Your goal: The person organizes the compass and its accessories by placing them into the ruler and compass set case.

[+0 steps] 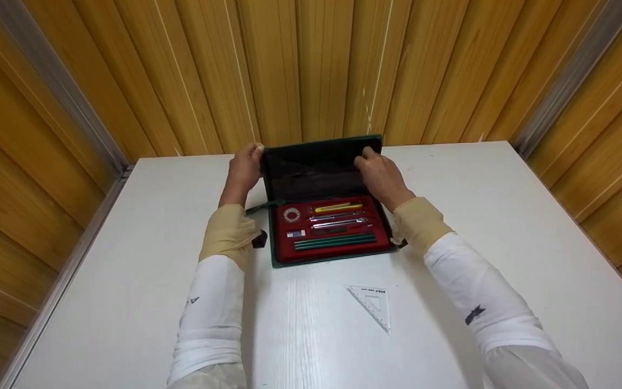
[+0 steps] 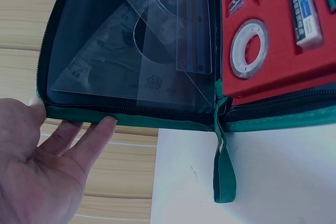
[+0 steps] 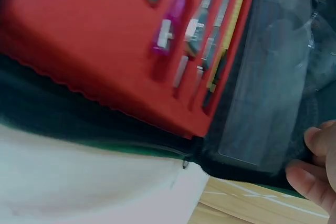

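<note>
A green zippered geometry set case (image 1: 281, 258) lies unfolded on the table, its lid raised at the back. My left hand (image 1: 245, 168) grips the lid's left corner; in the left wrist view its fingertips (image 2: 107, 123) lie along the zipped edge. Near the lid's right side, my right hand (image 1: 381, 175) has curled fingers at the black inner face, apparently pinching the lid lining; the exact contact is partly hidden. Behind the lid's clear pocket sit transparent set squares (image 2: 105, 61) and a straight ruler (image 3: 268, 93). Another clear set square (image 1: 382, 313) lies in front of the case.
The red tray (image 1: 286, 251) holds green pencils (image 1: 335, 241), an eraser (image 2: 304, 14), a white ring (image 2: 235, 51), metal compasses (image 1: 338, 222) and a yellow item (image 1: 338, 207). A green strap (image 2: 224, 177) hangs at the fold. Wood-patterned walls (image 1: 322, 70) enclose the white table (image 1: 154, 232).
</note>
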Demonstrator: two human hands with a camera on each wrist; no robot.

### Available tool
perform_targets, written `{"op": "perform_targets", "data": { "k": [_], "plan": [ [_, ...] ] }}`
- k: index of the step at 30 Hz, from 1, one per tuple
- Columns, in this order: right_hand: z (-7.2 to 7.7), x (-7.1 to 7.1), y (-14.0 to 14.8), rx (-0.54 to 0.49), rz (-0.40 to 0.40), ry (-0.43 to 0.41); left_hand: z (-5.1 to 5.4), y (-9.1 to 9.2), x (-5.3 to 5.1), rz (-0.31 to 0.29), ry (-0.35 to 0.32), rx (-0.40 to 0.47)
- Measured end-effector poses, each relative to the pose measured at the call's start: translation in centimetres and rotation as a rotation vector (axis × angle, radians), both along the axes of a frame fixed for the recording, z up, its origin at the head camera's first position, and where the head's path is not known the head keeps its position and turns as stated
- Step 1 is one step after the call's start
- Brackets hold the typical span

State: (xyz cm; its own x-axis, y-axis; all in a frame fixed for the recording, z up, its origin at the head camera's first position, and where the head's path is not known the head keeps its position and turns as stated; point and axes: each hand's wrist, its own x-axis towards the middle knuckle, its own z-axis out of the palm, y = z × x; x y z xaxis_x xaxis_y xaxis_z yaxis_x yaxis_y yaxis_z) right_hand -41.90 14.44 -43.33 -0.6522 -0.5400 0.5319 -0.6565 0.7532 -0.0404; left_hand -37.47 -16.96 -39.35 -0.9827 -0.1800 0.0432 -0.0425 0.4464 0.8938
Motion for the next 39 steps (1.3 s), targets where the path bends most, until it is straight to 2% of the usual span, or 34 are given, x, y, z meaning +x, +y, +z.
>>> {"op": "perform_targets", "data": {
  "k": [4, 10, 13, 22, 26, 29, 34, 39],
  "plan": [
    [-0.4, 0.1, 0.0, 0.009, -0.018, 0.006, 0.1, 0.1, 0.2, -0.008, -0.004, -0.003],
    [-0.7, 0.1, -0.1, -0.014, -0.003, 0.059, 0.2, 0.1, 0.1, 0.005, 0.029, -0.086],
    [-0.9, 0.1, -0.1, -0.006, -0.009, 0.053, 0.2, 0.2, 0.0, 0.003, 0.038, -0.112],
    [-0.9, 0.7, -0.4, -0.040, -0.026, -0.158, 0.3, 0.6, -0.1, -0.004, 0.028, -0.114],
    [-0.2, 1.0, 0.3, -0.124, 0.004, -0.242, 0.3, 0.5, -0.3, -0.010, 0.028, -0.124],
    [0.1, 1.3, 0.9, -0.213, 0.045, -0.297, 0.3, 0.4, -0.5, -0.011, 0.026, -0.089],
    [-0.2, 3.0, 1.8, -0.266, 0.022, -0.340, 0.2, 0.5, -0.7, -0.018, 0.020, -0.055],
    [-0.2, 7.0, 2.6, -0.205, -0.025, -0.370, 0.3, 0.7, -0.5, -0.026, -0.002, -0.051]
  ]
}}
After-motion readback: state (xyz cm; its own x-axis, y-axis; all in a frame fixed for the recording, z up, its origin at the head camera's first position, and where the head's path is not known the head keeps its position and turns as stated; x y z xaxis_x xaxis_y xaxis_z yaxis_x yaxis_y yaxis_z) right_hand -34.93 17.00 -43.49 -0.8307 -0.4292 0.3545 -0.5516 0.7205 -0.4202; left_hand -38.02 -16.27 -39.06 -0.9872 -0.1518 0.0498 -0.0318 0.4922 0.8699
